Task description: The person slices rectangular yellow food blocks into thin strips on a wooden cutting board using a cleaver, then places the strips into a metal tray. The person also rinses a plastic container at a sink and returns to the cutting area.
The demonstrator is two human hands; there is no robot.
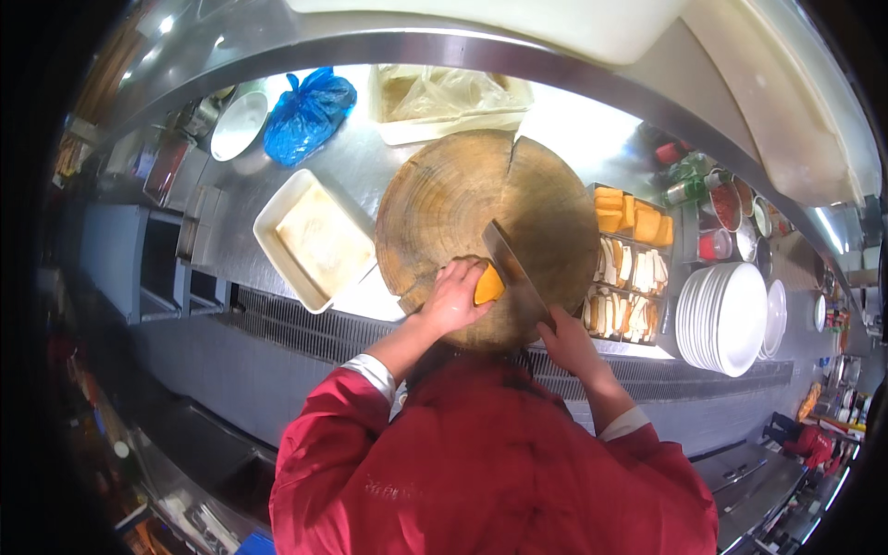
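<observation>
A round wooden chopping block [451,201] with a crack at its far rim stands before me. On its near part, my left hand [454,295] grips an orange-yellow block of food [490,286], its fingers covering the left side. My right hand [570,340] is closed around the handle of a cleaver [517,267]. The broad blade slants across the block, just right of the food, its tip pointing away from me. Whether the edge touches the wood I cannot tell. Right of the block, a divided tray [630,241] holds similar orange-yellow blocks and pale slices with brown edges.
Left of the block sits a white rectangular tub [277,244]. Behind are a tied blue plastic bag [309,118], a white bowl [239,126] and a plastic-lined tub [454,125]. Stacked white plates [739,322] stand right. A metal shelf edge [451,48] crosses above. Another person [812,444] is far right.
</observation>
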